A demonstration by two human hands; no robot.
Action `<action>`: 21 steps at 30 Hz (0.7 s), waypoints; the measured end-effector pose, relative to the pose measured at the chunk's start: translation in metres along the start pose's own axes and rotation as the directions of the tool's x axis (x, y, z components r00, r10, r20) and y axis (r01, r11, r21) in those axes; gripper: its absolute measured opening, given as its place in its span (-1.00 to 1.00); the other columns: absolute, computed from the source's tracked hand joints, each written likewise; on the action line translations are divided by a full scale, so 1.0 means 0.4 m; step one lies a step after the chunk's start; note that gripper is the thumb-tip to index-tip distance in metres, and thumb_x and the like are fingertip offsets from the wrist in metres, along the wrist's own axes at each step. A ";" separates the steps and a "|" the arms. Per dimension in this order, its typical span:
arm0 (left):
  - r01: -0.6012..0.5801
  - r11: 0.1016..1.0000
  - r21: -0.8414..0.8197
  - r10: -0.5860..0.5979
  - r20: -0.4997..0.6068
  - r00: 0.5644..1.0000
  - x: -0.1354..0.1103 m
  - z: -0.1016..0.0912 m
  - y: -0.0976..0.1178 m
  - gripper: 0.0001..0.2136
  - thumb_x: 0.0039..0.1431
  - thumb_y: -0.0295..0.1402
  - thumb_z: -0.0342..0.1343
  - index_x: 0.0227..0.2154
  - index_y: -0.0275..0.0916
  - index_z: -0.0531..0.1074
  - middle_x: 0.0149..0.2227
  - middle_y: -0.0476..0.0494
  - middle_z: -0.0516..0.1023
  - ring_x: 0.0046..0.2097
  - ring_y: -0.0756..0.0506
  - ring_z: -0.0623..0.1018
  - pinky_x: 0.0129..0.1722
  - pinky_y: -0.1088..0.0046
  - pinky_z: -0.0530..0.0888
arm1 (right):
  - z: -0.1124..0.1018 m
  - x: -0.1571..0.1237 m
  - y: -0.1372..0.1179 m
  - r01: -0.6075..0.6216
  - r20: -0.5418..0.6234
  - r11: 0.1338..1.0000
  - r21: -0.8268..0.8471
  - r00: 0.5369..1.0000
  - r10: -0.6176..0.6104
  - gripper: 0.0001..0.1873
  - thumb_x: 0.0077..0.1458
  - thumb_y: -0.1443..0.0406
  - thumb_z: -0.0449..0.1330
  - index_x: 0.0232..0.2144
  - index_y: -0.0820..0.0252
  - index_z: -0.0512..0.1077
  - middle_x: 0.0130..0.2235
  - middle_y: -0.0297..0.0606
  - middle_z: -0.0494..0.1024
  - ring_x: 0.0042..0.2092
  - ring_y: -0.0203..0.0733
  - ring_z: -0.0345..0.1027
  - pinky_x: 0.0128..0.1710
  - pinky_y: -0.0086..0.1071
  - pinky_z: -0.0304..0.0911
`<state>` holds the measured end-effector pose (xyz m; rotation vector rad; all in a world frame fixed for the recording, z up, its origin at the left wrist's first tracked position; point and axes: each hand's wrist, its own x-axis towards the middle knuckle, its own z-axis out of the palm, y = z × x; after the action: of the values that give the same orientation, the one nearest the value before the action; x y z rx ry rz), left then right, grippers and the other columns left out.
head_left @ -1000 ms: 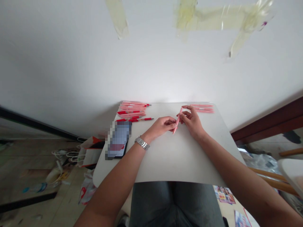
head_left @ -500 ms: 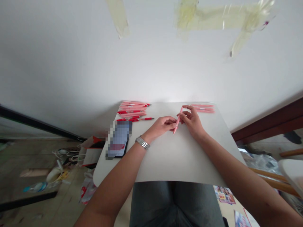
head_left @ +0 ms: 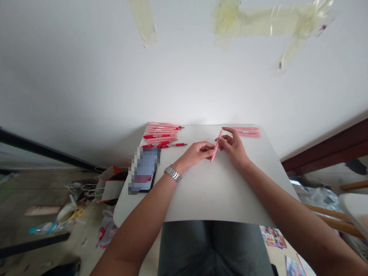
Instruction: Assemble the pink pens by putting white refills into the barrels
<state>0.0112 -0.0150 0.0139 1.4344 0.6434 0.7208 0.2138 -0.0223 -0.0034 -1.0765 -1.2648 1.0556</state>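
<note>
You have one pink pen (head_left: 217,144) in front of you, over the middle of the white table (head_left: 218,191). Both your hands are on it. Your left hand (head_left: 198,152) pinches it near the low end, with the thumb on one side and the fingers tucked in. Your right hand (head_left: 233,148) holds it higher up, and its pointing finger reaches to the top end. The pen leans, with its top toward the wall (head_left: 184,84) and its low end toward you. I can't tell if the low tip touches the table.

The step in hand looks like handling this one pen with two hands. It is too small to tell if you are twisting it, pushing the top or just looking at it.

To me, the next move calls for a soft, steady pinch, because a thin, round pen could roll or slip. If one hand lets go, the other needs a good hold first.

On your left lies a messy bunch of pink pens (head_left: 162,131) with some red pens (head_left: 158,136) mixed in. Close by is a phone (head_left: 148,168), partly blurred. On your right, a few pink pens lie in a neat row (head_left: 249,132), just past your right hand.
</note>
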 end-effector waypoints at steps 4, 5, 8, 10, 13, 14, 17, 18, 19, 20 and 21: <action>-0.004 1.000 -0.005 0.004 -0.008 1.000 0.000 0.001 0.000 -0.66 0.25 -0.12 0.31 -0.12 -0.33 0.58 -0.33 -0.13 0.57 -0.27 -0.04 0.54 -0.11 0.32 0.51 | 0.000 -0.002 -0.001 -0.001 -0.002 1.000 0.028 1.000 0.001 -0.39 0.17 -0.02 0.37 0.13 0.01 0.28 -0.22 -0.28 0.64 -0.38 -0.24 0.38 -0.31 -0.26 0.36; -0.004 1.000 -0.007 0.004 -0.010 1.000 0.000 0.002 0.000 -0.66 0.25 -0.12 0.31 -0.12 -0.33 0.58 -0.33 -0.13 0.56 -0.27 -0.04 0.53 -0.11 0.32 0.51 | 0.000 -0.002 0.000 0.002 0.001 0.999 0.037 1.000 -0.002 -0.39 0.18 -0.01 0.36 0.15 0.01 0.28 -0.21 -0.27 0.64 -0.38 -0.25 0.38 -0.30 -0.26 0.36; -0.017 0.999 -0.028 0.017 -0.017 1.000 0.000 0.003 0.000 -0.67 0.26 -0.13 0.30 -0.13 -0.33 0.57 -0.33 -0.11 0.56 -0.27 -0.03 0.54 -0.10 0.33 0.51 | 0.000 -0.002 -0.001 -0.001 0.033 0.999 0.050 0.999 0.000 -0.32 0.17 0.01 0.37 0.23 0.00 0.24 -0.21 -0.28 0.63 -0.35 -0.23 0.40 -0.28 -0.25 0.38; -0.027 0.999 -0.043 0.026 -0.017 1.000 -0.001 0.004 0.000 -0.68 0.27 -0.13 0.30 -0.14 -0.32 0.56 -0.32 -0.12 0.56 -0.25 -0.03 0.54 -0.09 0.32 0.53 | 0.001 -0.002 -0.004 -0.003 0.058 0.999 0.037 0.998 0.000 -0.24 0.15 0.01 0.38 0.29 0.01 0.22 -0.23 -0.31 0.62 -0.34 -0.22 0.41 -0.26 -0.24 0.39; -0.023 0.999 -0.042 0.022 -0.031 0.999 -0.001 0.005 -0.002 -0.66 0.26 -0.11 0.30 -0.11 -0.32 0.55 -0.27 -0.17 0.60 -0.21 -0.05 0.58 -0.07 0.30 0.55 | 0.000 -0.004 -0.012 0.031 0.066 0.999 0.009 0.997 -0.031 -0.22 0.17 -0.01 0.36 0.33 0.01 0.23 -0.25 -0.31 0.59 -0.30 -0.19 0.43 -0.23 -0.21 0.43; -0.023 0.999 -0.035 0.021 -0.053 0.998 -0.001 0.005 -0.003 -0.64 0.25 -0.10 0.31 -0.10 -0.31 0.55 -0.24 -0.20 0.61 -0.19 -0.07 0.59 -0.06 0.29 0.56 | -0.002 -0.004 -0.015 0.049 0.061 0.999 0.003 0.997 -0.049 -0.25 0.19 -0.02 0.34 0.33 0.00 0.25 -0.24 -0.30 0.58 -0.29 -0.18 0.45 -0.21 -0.20 0.44; -0.039 0.999 0.013 0.041 -0.149 0.988 0.000 0.002 -0.006 -0.61 0.24 -0.07 0.31 -0.10 -0.31 0.55 -0.21 -0.24 0.63 -0.17 -0.10 0.61 -0.09 0.30 0.58 | -0.014 -0.002 -0.022 0.110 0.021 0.994 -0.018 0.994 -0.110 -0.33 0.25 -0.03 0.29 0.32 -0.05 0.31 -0.22 -0.30 0.56 -0.25 -0.16 0.49 -0.16 -0.17 0.47; -0.048 0.998 0.034 0.053 -0.181 0.982 0.001 -0.001 -0.007 -0.61 0.24 -0.06 0.31 -0.11 -0.31 0.55 -0.23 -0.23 0.63 -0.18 -0.09 0.62 -0.11 0.31 0.58 | -0.020 0.000 -0.024 0.128 0.001 0.991 -0.027 0.992 -0.128 -0.35 0.26 -0.02 0.28 0.32 -0.06 0.31 -0.22 -0.30 0.55 -0.25 -0.16 0.50 -0.14 -0.16 0.48; -0.055 0.997 0.055 0.065 -0.210 0.975 0.002 -0.004 -0.008 -0.61 0.25 -0.05 0.29 -0.13 -0.31 0.55 -0.25 -0.22 0.62 -0.20 -0.09 0.61 -0.12 0.32 0.58 | -0.026 0.003 -0.025 0.143 -0.022 0.989 -0.037 0.989 -0.144 -0.36 0.27 -0.01 0.28 0.32 -0.08 0.32 -0.21 -0.30 0.55 -0.24 -0.15 0.50 -0.13 -0.16 0.48; -0.060 0.995 0.074 0.077 -0.241 0.968 0.003 -0.007 -0.009 -0.62 0.26 -0.04 0.28 -0.14 -0.31 0.55 -0.26 -0.22 0.62 -0.22 -0.08 0.61 -0.14 0.33 0.58 | -0.034 0.007 -0.026 0.156 -0.048 0.987 -0.048 0.986 -0.158 -0.37 0.27 -0.01 0.28 0.32 -0.08 0.32 -0.21 -0.30 0.55 -0.24 -0.15 0.50 -0.12 -0.15 0.49; -0.066 0.994 0.093 0.089 -0.271 0.958 0.004 -0.011 -0.011 -0.62 0.27 -0.03 0.27 -0.16 -0.31 0.54 -0.27 -0.21 0.62 -0.23 -0.08 0.61 -0.15 0.34 0.58 | -0.041 0.012 -0.025 0.166 -0.078 0.984 -0.061 0.982 -0.171 -0.38 0.27 0.00 0.28 0.31 -0.08 0.32 -0.21 -0.29 0.55 -0.23 -0.14 0.50 -0.11 -0.14 0.49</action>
<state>0.0093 -0.0110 0.0095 1.4543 0.8432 0.9761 0.2305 -0.0199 0.0072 -1.0239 -1.2992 0.8451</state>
